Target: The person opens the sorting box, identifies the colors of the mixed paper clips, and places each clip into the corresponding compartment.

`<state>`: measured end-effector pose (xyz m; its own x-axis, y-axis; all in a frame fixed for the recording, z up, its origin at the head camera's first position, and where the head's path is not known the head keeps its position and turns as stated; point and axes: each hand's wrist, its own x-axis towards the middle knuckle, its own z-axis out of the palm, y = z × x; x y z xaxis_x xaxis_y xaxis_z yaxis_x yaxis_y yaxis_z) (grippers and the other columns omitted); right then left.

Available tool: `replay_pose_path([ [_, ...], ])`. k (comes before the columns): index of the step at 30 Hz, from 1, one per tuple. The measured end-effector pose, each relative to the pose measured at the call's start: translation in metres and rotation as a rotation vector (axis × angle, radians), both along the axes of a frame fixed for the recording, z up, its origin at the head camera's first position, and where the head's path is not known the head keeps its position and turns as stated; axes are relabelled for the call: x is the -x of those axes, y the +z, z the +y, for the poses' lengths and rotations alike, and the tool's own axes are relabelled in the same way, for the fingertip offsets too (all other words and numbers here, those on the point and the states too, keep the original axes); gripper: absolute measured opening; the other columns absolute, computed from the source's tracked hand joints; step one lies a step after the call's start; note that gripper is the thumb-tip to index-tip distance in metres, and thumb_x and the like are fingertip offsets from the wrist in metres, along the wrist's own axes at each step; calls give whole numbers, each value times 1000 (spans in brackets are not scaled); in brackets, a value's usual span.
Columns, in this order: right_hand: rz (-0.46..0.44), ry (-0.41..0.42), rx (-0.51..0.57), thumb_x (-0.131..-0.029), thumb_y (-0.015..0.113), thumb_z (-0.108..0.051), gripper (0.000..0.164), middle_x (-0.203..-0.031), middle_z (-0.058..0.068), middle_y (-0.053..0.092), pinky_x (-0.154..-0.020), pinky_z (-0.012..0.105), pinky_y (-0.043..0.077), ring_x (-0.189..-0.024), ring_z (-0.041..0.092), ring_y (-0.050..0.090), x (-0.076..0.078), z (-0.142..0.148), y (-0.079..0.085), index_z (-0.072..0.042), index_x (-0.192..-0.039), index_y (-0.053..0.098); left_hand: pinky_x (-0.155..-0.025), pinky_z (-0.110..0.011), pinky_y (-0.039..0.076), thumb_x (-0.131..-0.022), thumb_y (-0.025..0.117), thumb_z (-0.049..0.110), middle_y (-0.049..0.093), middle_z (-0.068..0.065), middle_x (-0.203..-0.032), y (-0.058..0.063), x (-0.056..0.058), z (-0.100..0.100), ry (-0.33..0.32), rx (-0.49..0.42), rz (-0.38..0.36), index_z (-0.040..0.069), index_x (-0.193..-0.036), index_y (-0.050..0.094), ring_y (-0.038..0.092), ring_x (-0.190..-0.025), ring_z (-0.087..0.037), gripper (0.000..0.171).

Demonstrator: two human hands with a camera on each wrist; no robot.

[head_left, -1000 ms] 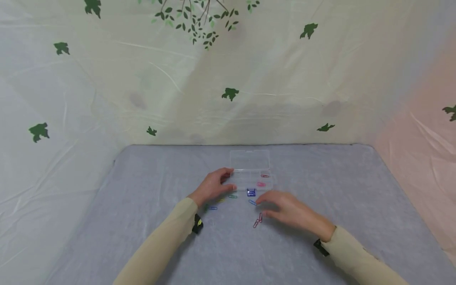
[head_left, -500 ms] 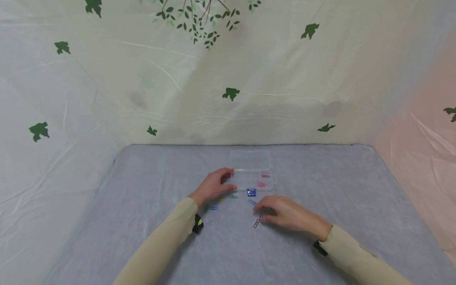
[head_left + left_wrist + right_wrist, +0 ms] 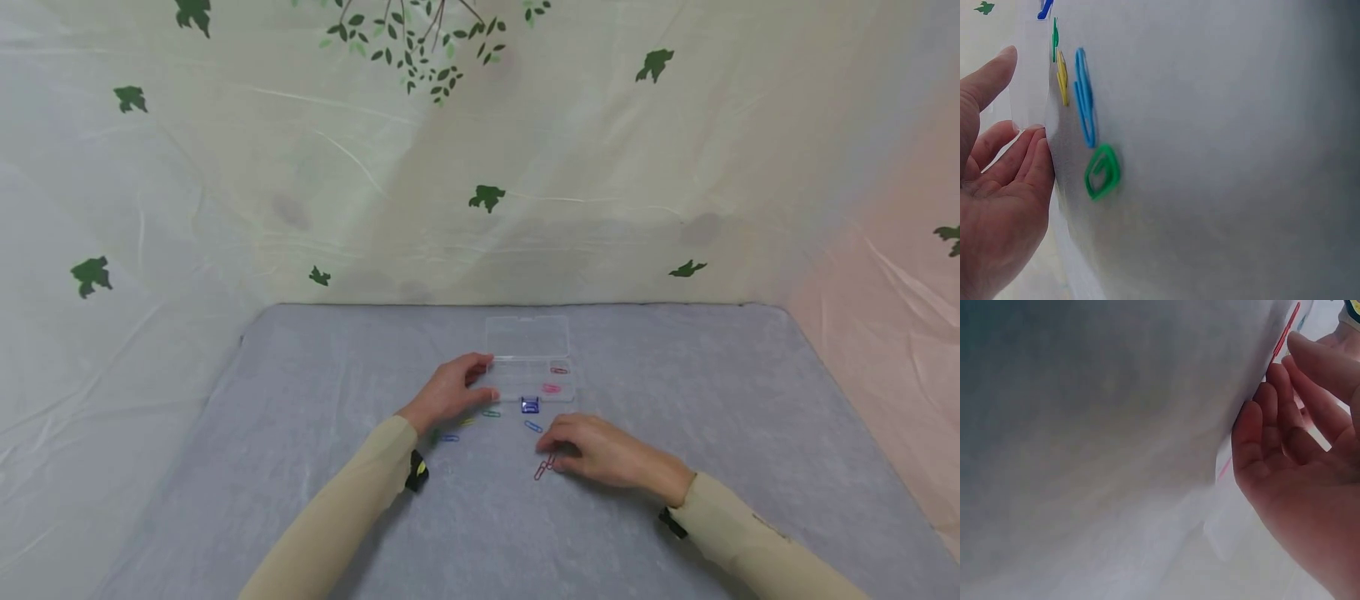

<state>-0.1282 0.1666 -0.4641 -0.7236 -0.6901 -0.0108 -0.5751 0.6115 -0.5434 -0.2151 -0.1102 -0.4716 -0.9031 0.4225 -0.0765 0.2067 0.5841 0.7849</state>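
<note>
A clear plastic box (image 3: 517, 392) lies on the grey cloth with its lid (image 3: 527, 336) laid back. My left hand (image 3: 450, 388) holds the box's left end, thumb at the near corner and fingers at the far one. Inside the box, a red paper clip (image 3: 558, 370) and pink paper clips (image 3: 551, 388) sit on the right. My right hand (image 3: 611, 450) reaches low over red paper clips (image 3: 540, 472), thumb and index finger apart around them. The right wrist view shows a red paper clip (image 3: 1286, 330) beside the thumb tip; whether they touch, I cannot tell.
Before the box lie a blue binder clip (image 3: 529, 405), a blue paper clip (image 3: 533, 427) and a green paper clip (image 3: 491, 413). Near the left wrist are a yellow paper clip (image 3: 1062, 78), a light blue paper clip (image 3: 1084, 97) and a green square-shaped clip (image 3: 1102, 171).
My right hand has moved slightly toward me, away from the blue paper clip and down to the red ones; its index finger has drawn closer to the thumb. The left hand stays put.
</note>
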Motion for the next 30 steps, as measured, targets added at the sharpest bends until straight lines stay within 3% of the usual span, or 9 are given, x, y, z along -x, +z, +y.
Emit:
replay_pose_path([
  [17,-1,-29,0,-90,81,-13,12,-95,-14,62,-80,32,54,-88,5,59,0,-2,1,-21,-95,73,-115,-43,43,-95,78,24,56,-15,-148,3,-2,-1,-3,-7,-3,6,-150,52,54,-137,-30,63],
  [30,2,-38,-17,-91,80,-12,18,-85,-16,58,-72,29,49,-79,2,52,-1,-4,2,-22,-86,66,-116,-44,42,-95,78,23,57,-15,-148,2,-1,-1,1,-20,-5,6,-149,52,54,-137,-31,63],
])
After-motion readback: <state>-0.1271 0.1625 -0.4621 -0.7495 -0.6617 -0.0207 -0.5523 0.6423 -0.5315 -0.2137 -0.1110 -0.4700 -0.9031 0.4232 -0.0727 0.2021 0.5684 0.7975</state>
